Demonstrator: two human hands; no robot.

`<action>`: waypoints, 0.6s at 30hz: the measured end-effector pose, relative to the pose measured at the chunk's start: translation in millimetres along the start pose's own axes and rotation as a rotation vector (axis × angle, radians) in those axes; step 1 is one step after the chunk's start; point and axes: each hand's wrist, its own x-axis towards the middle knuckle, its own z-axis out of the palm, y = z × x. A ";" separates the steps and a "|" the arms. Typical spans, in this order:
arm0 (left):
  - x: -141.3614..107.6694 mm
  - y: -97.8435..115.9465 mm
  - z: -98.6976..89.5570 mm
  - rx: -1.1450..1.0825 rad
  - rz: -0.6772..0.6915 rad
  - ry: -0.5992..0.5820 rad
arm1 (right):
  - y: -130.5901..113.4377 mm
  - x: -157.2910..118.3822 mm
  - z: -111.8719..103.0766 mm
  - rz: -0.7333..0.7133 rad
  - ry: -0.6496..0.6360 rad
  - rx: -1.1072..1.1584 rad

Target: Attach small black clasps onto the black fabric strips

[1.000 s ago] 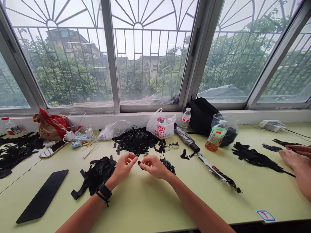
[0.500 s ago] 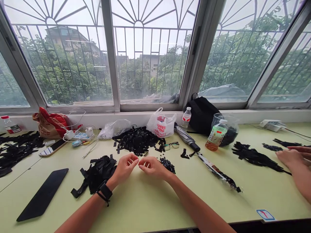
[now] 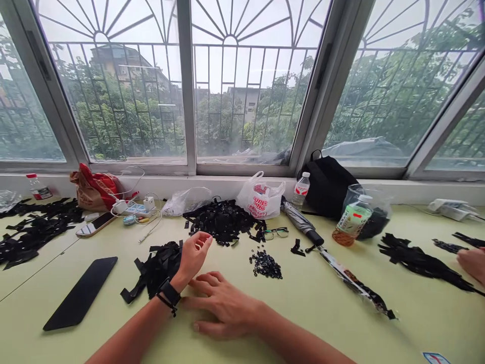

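Right grip point(image 3: 229, 303) over table point(image 3: 314, 303) (windows point(image 3: 188, 101) beyond)

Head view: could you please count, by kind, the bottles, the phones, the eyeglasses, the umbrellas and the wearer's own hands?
Bottles: 3 (left bottle, middle bottle, right bottle)
Phone: 1
Eyeglasses: 1 pair
Umbrella: 1
Wearer's hands: 2 (left hand, right hand)
Total: 8

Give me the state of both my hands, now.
Left hand: curled; whether its grip holds anything cannot be told.
Right hand: open and spread, palm down, nothing visibly held.
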 end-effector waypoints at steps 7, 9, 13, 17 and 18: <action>-3.8 5.8 4.2 -0.003 0.026 -0.035 | -0.3 11.9 12.4 0.090 0.004 0.004; -4.2 7.6 3.8 -0.003 0.034 -0.036 | 0.6 13.4 14.2 0.112 0.014 0.030; -4.0 12.3 0.7 0.005 0.039 -0.024 | 1.5 14.2 14.7 0.098 0.001 0.024; -4.8 14.4 -0.6 0.032 0.061 -0.024 | 1.1 14.2 12.3 0.075 -0.004 0.033; -5.1 14.3 -0.5 0.040 0.067 -0.025 | 0.8 14.2 11.7 0.070 -0.002 0.034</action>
